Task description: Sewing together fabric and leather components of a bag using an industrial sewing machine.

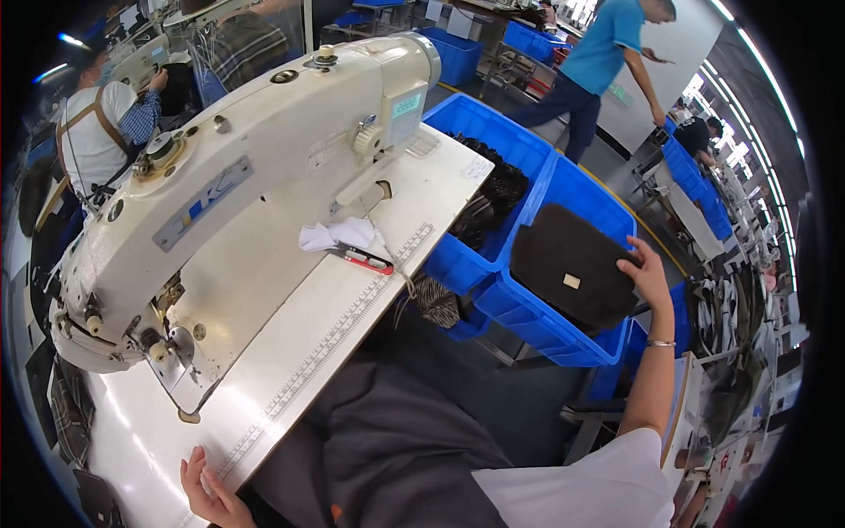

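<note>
My right hand (649, 271) reaches out to the right and rests its fingers on a dark brown fabric piece (572, 264) with a small light label, which lies on top of a blue plastic bin (546, 321). My left hand (209, 493) sits on the near edge of the white sewing table (290, 370), fingers curled over the rim, holding nothing. A large cream industrial sewing machine (246, 167) fills the table's left side, its needle end toward me.
A white cloth (339, 234) and a red-handled tool (365, 259) lie on the table by the ruler strip. A second blue bin (493, 150) holds dark pieces. Dark fabric covers my lap. A person in a blue shirt walks at the back; another sits far left.
</note>
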Motion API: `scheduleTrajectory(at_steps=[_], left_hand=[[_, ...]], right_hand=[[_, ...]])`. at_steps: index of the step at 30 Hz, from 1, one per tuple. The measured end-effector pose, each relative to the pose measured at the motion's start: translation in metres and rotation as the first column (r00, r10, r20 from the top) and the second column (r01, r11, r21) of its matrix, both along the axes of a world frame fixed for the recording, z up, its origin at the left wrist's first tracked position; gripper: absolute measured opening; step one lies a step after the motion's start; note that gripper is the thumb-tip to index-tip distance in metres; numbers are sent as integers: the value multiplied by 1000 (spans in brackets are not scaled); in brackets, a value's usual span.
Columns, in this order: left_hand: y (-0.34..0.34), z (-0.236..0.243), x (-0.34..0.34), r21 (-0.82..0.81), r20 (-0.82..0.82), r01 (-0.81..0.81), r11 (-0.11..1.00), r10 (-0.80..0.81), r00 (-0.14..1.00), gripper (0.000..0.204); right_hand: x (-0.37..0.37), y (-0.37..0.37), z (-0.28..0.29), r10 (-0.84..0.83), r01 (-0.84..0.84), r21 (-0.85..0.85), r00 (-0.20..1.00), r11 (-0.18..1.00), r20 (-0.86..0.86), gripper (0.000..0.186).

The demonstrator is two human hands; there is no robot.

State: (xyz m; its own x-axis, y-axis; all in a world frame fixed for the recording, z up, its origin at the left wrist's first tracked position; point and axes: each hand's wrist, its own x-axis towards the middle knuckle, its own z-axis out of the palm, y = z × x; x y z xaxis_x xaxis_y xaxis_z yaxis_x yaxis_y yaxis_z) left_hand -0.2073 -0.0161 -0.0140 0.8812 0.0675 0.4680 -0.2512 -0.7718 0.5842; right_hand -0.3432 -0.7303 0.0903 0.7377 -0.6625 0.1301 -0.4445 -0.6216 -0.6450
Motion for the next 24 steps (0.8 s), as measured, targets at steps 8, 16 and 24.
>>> scheduleTrajectory(at_steps=[8,16,24], left_hand=[[-6,10,4,117,-14,3,993,-1,1000,21],[-10,24,1,96,-68,-5,995,12,998,14],[37,60,31,106,-119,11,994,2,993,21]], right_hand=[[38,38,-117,-190,29,-260,761,965,-620,98],[41,-2,-147,97,-128,-42,890,991,-446,88],[192,174,-73,701,-572,-616,712,542,-44,31]])
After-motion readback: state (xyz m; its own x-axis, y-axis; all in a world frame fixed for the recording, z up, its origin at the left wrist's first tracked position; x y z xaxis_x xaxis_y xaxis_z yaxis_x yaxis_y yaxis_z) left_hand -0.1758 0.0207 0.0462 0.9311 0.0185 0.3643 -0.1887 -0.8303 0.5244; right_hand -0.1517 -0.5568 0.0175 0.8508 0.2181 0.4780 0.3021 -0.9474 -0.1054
